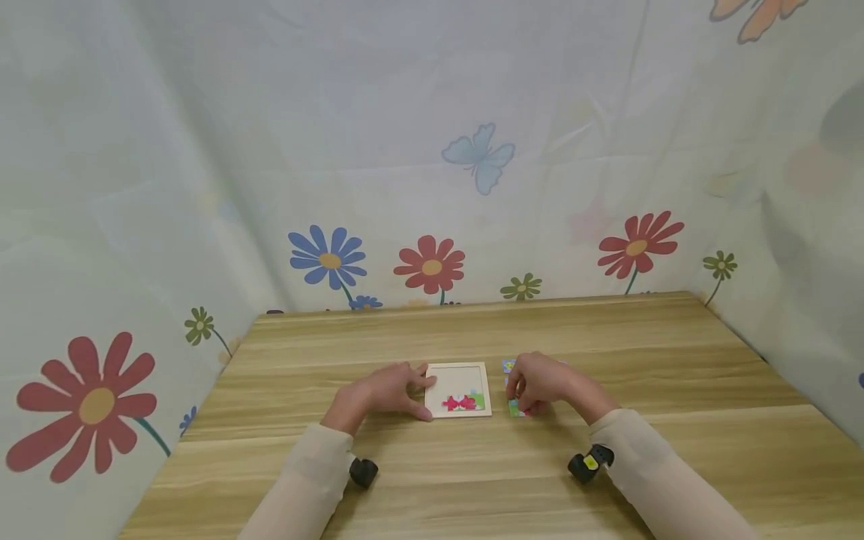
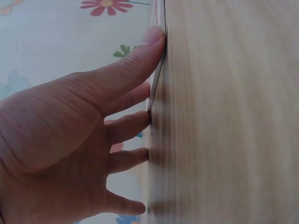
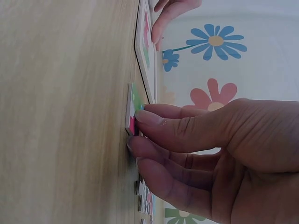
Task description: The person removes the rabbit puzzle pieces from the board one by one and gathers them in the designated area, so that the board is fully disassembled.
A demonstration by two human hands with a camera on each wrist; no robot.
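Observation:
A square wooden puzzle tray lies on the table, with a few joined pink, white and green pieces along its near side. My left hand rests at the tray's left edge, thumb at the near corner and fingers spread. To the right of the tray, my right hand pinches a green and pink puzzle piece between thumb and fingers, close to the tabletop. More loose puzzle pieces lie beside and beneath that hand, which partly hides them.
The wood-grain table stretches out around the puzzle. A pale curtain printed with flowers and butterflies hangs behind it and along both sides. Each wrist wears a small black camera.

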